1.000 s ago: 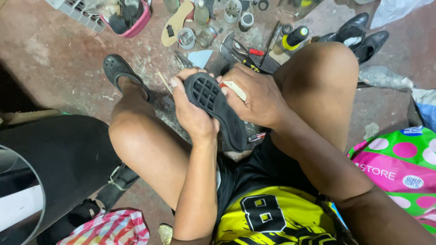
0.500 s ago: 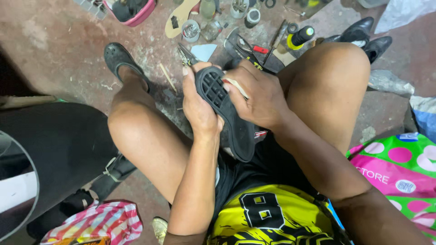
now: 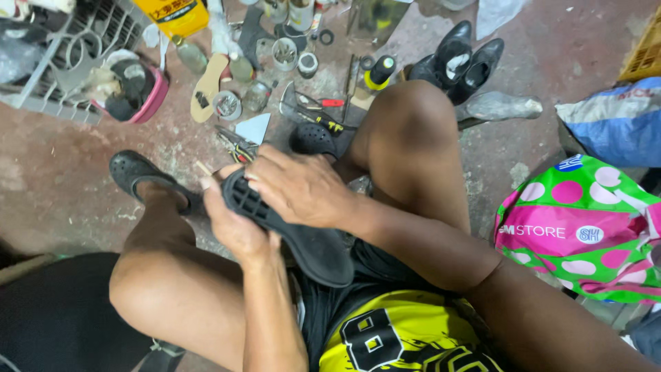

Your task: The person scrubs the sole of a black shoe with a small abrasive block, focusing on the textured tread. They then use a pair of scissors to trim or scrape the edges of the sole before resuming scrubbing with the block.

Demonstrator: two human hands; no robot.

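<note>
Between the raised knees, over the lap: black rubber shoe sole (image 3: 303, 238), tread side up, heel end with grid pattern toward the floor clutter, toe end toward the yellow jersey (image 3: 406, 337). Left hand (image 3: 237, 231) under and beside the heel end, fingers wrapped up around its edge, thumb side against the rim; closed firmly on the sole. Right hand (image 3: 299, 189) laid over the top of the sole, fingers curled down across the grid section, fingertips (image 3: 251, 184) pressing the tread; closed on it as well, not open. Sole clear of the floor, tilted, supported only by both hands. On the concrete floor (image 3: 62, 186) beyond the knees: black clogs on both feet, left clog (image 3: 138, 172), pliers (image 3: 237, 145), round tins (image 3: 227, 105), tan insole (image 3: 206, 86), pair of black leather shoes (image 3: 465, 58). Green dotted shopping bag (image 3: 585, 227) just beside the right arm.
</note>
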